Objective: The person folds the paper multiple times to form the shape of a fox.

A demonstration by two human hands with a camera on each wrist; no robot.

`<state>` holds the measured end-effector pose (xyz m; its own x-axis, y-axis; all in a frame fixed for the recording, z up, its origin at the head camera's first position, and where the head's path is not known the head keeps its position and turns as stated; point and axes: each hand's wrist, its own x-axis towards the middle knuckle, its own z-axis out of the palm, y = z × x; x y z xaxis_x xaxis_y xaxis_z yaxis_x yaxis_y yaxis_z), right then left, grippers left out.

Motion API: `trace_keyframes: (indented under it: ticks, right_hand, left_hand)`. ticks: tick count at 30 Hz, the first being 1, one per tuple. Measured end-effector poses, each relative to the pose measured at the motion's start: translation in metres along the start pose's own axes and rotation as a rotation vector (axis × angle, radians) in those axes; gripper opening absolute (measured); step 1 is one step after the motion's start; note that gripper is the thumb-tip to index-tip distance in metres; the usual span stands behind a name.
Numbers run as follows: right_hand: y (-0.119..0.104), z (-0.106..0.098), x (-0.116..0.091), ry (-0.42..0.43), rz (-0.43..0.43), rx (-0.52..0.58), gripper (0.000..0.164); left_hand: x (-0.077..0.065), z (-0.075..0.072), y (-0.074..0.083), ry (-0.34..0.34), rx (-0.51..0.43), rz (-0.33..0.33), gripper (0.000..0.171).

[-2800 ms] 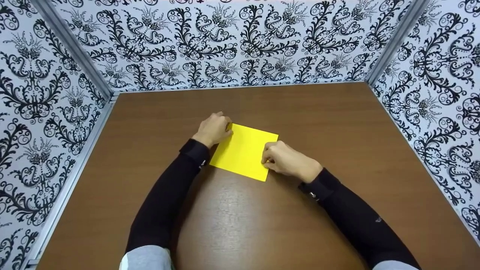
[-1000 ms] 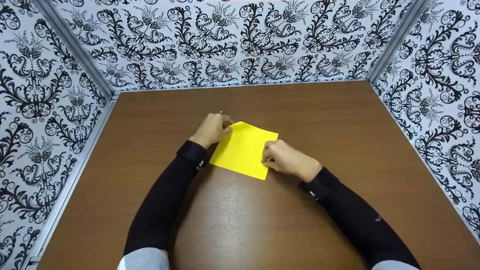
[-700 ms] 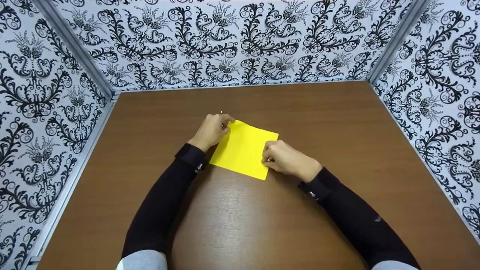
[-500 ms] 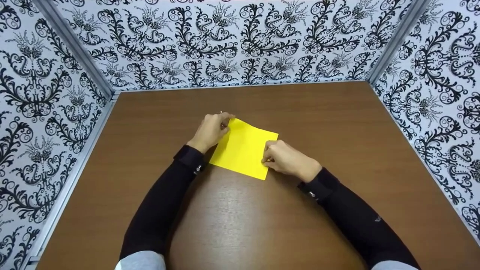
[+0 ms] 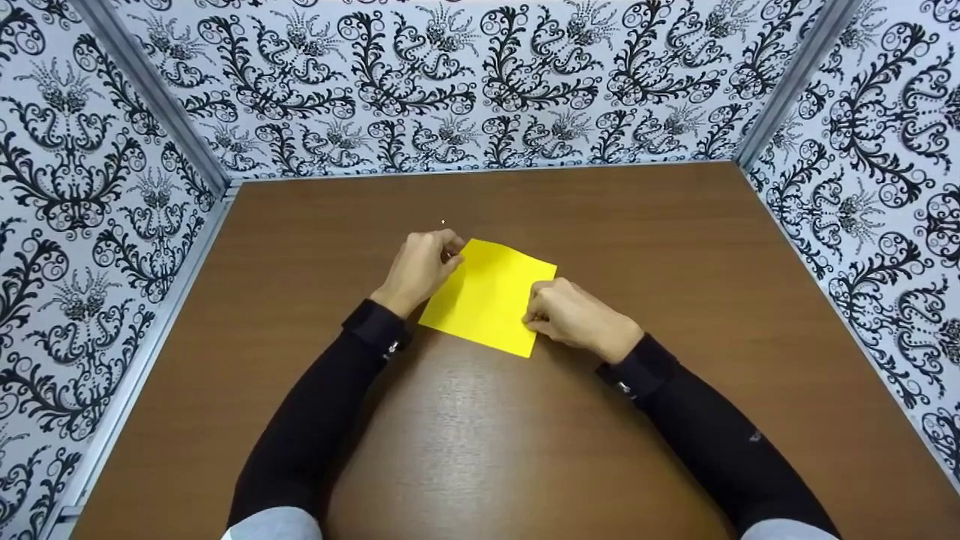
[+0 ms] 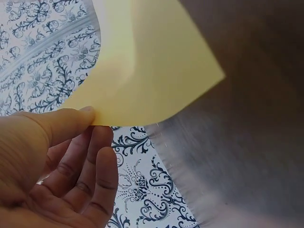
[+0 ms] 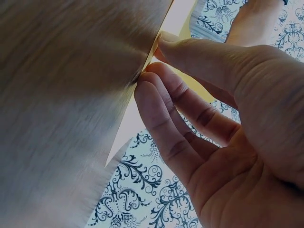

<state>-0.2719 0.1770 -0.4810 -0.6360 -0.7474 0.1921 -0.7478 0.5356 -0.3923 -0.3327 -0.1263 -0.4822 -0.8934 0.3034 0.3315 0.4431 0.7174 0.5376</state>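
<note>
A square sheet of yellow paper (image 5: 487,304) lies slightly turned on the brown table, its far left part bowed up. My left hand (image 5: 420,266) pinches its left edge near the far corner. In the left wrist view the thumb (image 6: 71,121) presses on the sheet, which curves away from the table there, while the other fingers are loosely curled below. My right hand (image 5: 574,315) grips the opposite edge between thumb and fingers, low at the tabletop. In the right wrist view its fingertips (image 7: 149,88) meet the paper's thin edge.
The wooden table (image 5: 450,450) reaches back to a wall (image 5: 480,90) covered in black-and-white scroll pattern. Similar patterned panels stand left and right, joined by grey metal posts (image 5: 150,90). A tiny pale speck (image 5: 442,222) lies behind my left hand.
The sheet's far left part has risen and bowed, where it lay flat before. My left hand has shifted slightly left along with its forearm. The right hand stays in place.
</note>
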Motion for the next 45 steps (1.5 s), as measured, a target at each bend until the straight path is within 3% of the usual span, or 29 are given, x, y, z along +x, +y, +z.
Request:
trace_keyframes:
  ticks: [8,15,23,45]
  right_hand:
    - [0.003,-0.002,0.002,0.02,0.007,-0.014,0.01]
    - [0.002,-0.002,0.004,0.001,0.007,-0.036,0.009]
    - [0.001,-0.003,0.003,-0.02,0.018,-0.05,0.009]
    - [0.0,-0.004,0.002,-0.037,0.012,-0.014,0.007]
  left_hand:
    - [-0.007,-0.003,0.01,0.019,-0.008,0.081,0.011]
    - [-0.014,-0.001,0.017,0.007,0.011,0.113,0.008]
    - [-0.023,0.004,0.022,-0.03,0.043,0.121,0.006]
    - [-0.043,0.012,0.034,-0.131,0.011,0.14,0.005]
